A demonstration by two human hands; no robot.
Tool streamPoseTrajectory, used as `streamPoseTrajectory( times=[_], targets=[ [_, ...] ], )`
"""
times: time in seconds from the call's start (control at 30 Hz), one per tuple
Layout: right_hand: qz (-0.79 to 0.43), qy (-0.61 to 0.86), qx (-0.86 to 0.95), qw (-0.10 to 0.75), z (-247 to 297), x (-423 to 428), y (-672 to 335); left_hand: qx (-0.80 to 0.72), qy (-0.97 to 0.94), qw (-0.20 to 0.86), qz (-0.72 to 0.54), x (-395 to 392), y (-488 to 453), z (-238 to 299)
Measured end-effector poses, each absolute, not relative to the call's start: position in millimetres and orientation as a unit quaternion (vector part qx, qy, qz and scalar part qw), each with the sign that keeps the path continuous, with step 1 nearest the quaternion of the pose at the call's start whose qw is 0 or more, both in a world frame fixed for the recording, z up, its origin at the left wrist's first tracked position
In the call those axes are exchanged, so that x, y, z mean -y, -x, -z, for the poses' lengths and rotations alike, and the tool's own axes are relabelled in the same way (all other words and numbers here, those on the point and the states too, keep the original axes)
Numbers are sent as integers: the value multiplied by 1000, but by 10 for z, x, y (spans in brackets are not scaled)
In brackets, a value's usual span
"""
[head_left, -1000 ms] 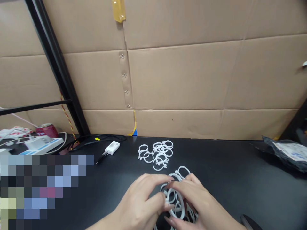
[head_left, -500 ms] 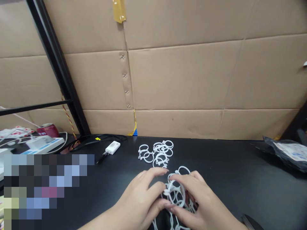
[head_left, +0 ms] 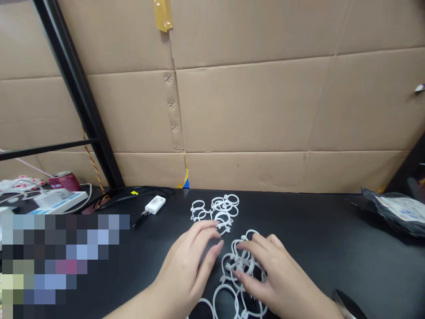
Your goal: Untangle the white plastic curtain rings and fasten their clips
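Two heaps of white plastic rings lie on the black table [head_left: 315, 248]. The far heap [head_left: 215, 208] sits near the cardboard wall and the near heap [head_left: 232, 288] lies between my hands. My left hand [head_left: 194, 263] is stretched forward with its fingers out flat, the tips touching the closest ring of the far heap. My right hand [head_left: 268, 274] rests curled on the near heap, thumb and forefinger pinched on a white ring [head_left: 241, 261]. Part of the near heap is hidden under that hand.
A white charger [head_left: 155, 204] with a black cable lies at the back left. Beyond it are a power strip [head_left: 56, 199] and a red can [head_left: 64, 180]. A black plastic bag [head_left: 398, 210] lies at the right. A black frame post [head_left: 83, 106] leans against the cardboard wall [head_left: 265, 110].
My hands have come apart. The left hand let go and reached forward to the far heap, while the right hand stayed on the near heap.
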State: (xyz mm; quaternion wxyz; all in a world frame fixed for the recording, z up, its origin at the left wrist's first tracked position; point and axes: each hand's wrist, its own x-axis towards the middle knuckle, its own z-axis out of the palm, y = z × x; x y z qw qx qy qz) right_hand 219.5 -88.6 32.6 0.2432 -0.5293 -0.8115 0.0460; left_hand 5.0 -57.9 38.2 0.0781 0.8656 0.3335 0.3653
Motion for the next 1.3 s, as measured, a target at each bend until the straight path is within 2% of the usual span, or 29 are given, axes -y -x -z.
streamPoseTrajectory(
  times=[0.3,0.5,0.73,1.1,1.3],
  targets=[
    [-68,562,781,262,-426,705,-2290,-346,-843,71,-406,543,-30,-402],
    [-146,510,807,261,-437,247,-2303,-356,-836,100,-406,482,-51,-358],
    [-164,475,830,240,-353,-188,-2260,-354,-835,90,-412,481,-59,-379],
    [-163,528,742,380,-419,-17,-2505,-363,-841,53,-397,499,-66,-379],
    [-216,559,685,413,-355,100,-2703,-388,-844,67,-365,471,-76,-344]
  ],
)
